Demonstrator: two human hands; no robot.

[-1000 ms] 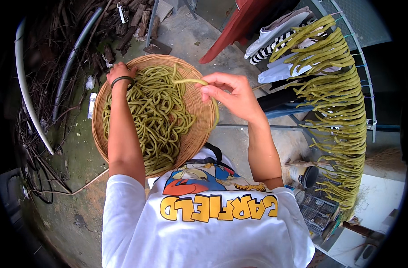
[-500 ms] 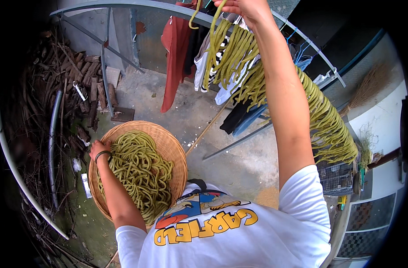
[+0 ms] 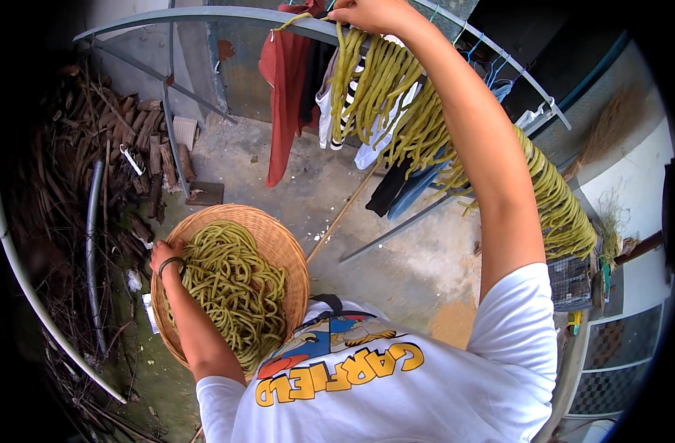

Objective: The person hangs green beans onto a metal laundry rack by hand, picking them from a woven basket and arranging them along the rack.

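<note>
A small white packet (image 3: 148,313) lies flat on the damp ground just left of the woven basket (image 3: 293,255) (its print is too small to make out). No signs or screens show.

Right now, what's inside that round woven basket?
The basket holds a heap of long green beans. The left hand grips its far rim, the forearm lying across the heap. The basket's bottom is covered by the beans.
</note>
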